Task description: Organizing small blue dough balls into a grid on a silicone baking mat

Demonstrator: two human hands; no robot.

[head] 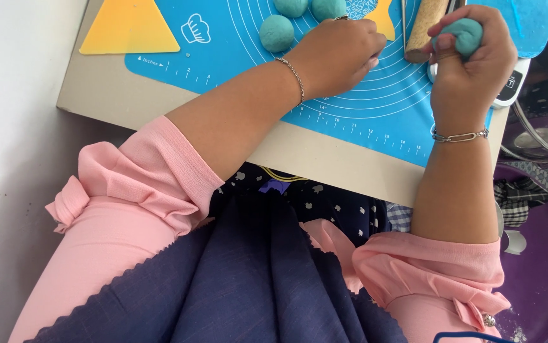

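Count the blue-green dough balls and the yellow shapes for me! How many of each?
Teal dough balls on the blue mat: 3, at and
Teal dough lump squeezed in the right hand: 1
Yellow shapes: 2, a triangle and a piece partly hidden behind the left hand at
Total: 6

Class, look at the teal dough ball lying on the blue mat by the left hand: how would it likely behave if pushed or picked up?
The teal dough ball looks round, so a push would probably roll it across the blue mat. It is likely soft: the similar lump gripped in the right hand bulges between the fingers. A firm pinch might dent it.
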